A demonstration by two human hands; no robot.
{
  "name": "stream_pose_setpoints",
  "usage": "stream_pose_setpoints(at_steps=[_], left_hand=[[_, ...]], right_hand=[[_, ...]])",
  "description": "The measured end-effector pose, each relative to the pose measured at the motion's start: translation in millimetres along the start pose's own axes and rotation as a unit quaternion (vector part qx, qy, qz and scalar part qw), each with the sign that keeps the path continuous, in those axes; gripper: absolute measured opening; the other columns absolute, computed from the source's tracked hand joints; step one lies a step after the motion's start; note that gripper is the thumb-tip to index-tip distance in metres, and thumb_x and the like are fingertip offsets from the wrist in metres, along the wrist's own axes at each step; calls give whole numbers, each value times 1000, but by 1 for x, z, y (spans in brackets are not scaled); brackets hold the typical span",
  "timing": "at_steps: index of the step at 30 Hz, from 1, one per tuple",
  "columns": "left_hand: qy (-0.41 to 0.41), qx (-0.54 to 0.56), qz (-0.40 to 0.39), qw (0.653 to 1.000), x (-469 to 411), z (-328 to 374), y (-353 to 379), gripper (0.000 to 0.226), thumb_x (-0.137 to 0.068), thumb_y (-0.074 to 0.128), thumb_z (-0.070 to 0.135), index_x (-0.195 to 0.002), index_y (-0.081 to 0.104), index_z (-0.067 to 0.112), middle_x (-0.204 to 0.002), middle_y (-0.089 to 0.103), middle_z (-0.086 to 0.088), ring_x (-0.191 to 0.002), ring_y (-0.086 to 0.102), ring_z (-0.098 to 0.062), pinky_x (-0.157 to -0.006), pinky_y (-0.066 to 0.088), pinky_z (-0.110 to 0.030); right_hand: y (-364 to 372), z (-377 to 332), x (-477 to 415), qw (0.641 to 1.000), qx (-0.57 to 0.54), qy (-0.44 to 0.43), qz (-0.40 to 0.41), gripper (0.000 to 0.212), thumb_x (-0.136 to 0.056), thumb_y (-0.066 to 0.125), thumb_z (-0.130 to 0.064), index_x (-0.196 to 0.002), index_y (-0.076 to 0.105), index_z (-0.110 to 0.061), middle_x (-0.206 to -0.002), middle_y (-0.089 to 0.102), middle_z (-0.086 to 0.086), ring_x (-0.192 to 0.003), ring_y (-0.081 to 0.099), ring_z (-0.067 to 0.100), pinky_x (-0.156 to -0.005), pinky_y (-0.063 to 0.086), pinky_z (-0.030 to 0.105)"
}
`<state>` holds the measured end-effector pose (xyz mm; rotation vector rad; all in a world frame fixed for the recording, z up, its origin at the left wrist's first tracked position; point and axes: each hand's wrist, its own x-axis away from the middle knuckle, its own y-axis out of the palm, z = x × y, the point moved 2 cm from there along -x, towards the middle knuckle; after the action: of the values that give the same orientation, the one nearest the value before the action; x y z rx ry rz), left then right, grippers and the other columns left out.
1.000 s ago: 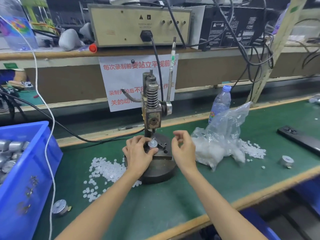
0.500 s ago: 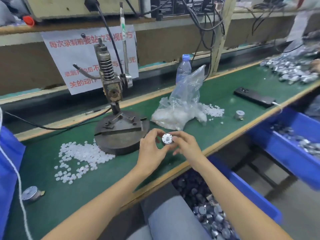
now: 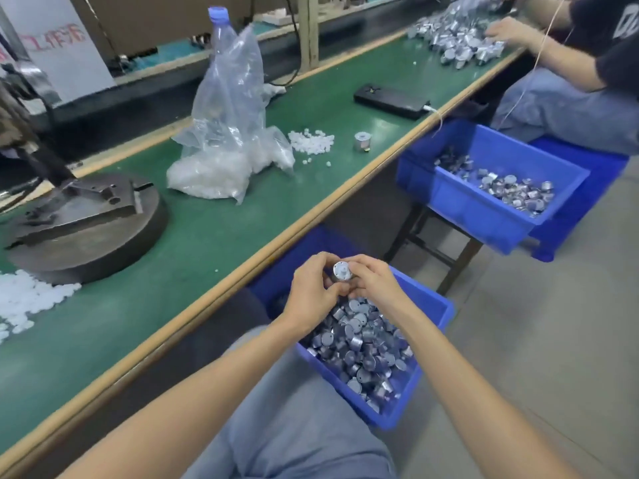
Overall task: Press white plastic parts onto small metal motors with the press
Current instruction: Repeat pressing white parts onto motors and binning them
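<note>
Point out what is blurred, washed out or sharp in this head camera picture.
Head view: the press column at the left edge is smeared by motion blur; the motor pinched by the left hand and right hand is fairly sharp; the white parts at lower left wash out into a featureless patch; light is flat, shadows soft.

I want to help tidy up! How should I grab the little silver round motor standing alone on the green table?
Come from straight above and pinch the curved sides of the small silver cylindrical metal motor. It stands upright, short and round, with bare green table mat on both sides, so fingers fit there.
</note>
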<state>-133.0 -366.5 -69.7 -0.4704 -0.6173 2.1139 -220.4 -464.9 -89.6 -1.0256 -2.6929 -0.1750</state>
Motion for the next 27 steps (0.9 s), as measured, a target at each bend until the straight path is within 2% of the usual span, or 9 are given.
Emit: stream_pose_setpoints(at_steps=[5,7,9,11,13,15,20,24,27], left_hand=[[-44,-50,-64,996,5,-19,34,26,-85,60,-1,-111,60,4,-104,61,-4,-89,55,-13,-76,36,-9],[-57,-62,-71,994,5,-25,39,16,-87,58,2,-102,62,5,-94,60,-1,-84,54,-14,-72,34,-11],[-69,-70,-75,992,4,-30,40,7,-88,57,5,-87,60,11,-81,57,4,-73,51,-13,-64,31,-14],[-82,-91,-79,989,2,-35,39,13,-89,57,11,-78,55,17,-73,55,9,-69,50,-13,-62,31,-19],[-93,-126,-86,984,2,-40,38,16,-91,57,19,-76,53,20,-67,53,12,-68,49,-13,-65,32,-25],[-95,-148,-88,980,1,-43,37,17,-92,57,25,-76,54,20,-66,53,12,-67,49,-13,-68,33,-27],[-85,-147,-84,982,-1,-46,36,18,-93,55,27,-78,55,17,-61,50,13,-67,49,-15,-73,34,-29],[-77,-150,-82,982,-4,-45,34,17,-94,53,27,-84,59,15,-64,53,12,-72,56,-19,-78,37,-32],[-59,-140,-69,986,-6,-41,29,17,-94,53,27,-84,58,15,-66,56,10,-72,57,-20,-75,38,-31]], right_hand=[[-31,62,-6,995,49,78,21,20,-98,44,-12,-87,62,-15,-72,66,3,-52,60,9,-51,46,18],[-41,89,-9,988,104,102,44,24,-99,42,-14,-80,55,-17,-72,61,1,-50,60,8,-53,45,21],[-48,114,-12,978,166,116,54,26,-100,40,-14,-77,51,-18,-72,58,3,-58,61,14,-59,48,28],[-53,133,-15,967,216,125,50,19,-100,41,-17,-88,55,-18,-73,60,5,-66,62,21,-67,50,35],[-54,148,-17,963,231,135,41,13,-100,42,-19,-101,55,-21,-74,62,2,-64,62,18,-67,52,35],[-53,156,-20,962,227,147,45,14,-99,45,-21,-104,58,-22,-81,64,0,-64,63,15,-70,53,35],[-53,159,-24,961,205,164,84,23,-97,45,-9,-113,62,-9,-99,62,4,-77,69,28,-72,54,38],[-57,143,-25,959,226,137,105,23,-96,48,-12,-104,66,-2,-98,69,17,-61,56,15,-57,42,22],[-57,117,-30,965,209,88,129,18,-92,52,-15,-86,68,-9,-85,70,10,-72,59,19,-58,40,18]])
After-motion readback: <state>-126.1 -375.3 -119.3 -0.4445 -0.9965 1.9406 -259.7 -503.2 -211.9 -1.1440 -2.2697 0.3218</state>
